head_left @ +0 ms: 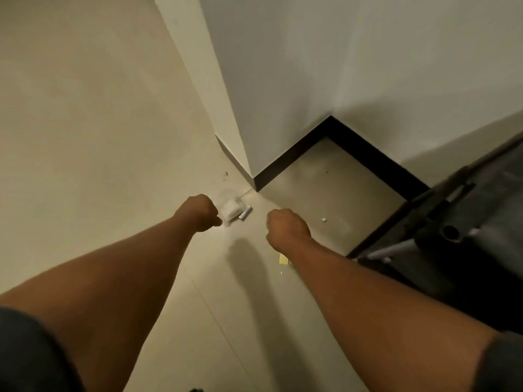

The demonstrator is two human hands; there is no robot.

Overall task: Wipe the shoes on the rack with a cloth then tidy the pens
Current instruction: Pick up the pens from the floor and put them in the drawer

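Rack [441,222] beside two outstretched arms, both hands fisted.

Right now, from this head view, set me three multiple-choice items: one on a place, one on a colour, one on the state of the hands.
1. Where does the white wad on the floor lie?
A. by the wall corner, just beyond the left hand
B. on the dark rack
C. under the right forearm

2. What colour is the skirting at the foot of the white wall?
A. white
B. very dark
C. yellow

3. How are the hands?
A. both flat on the floor
B. both curled into fists, nothing seen in them
C. both gripping a cloth

Key: 1 A, the wad lies beside the left hand near the corner. 2 B, a dark band edges the wall. 3 B, the left hand and right hand show curled fingers, with no object visible.
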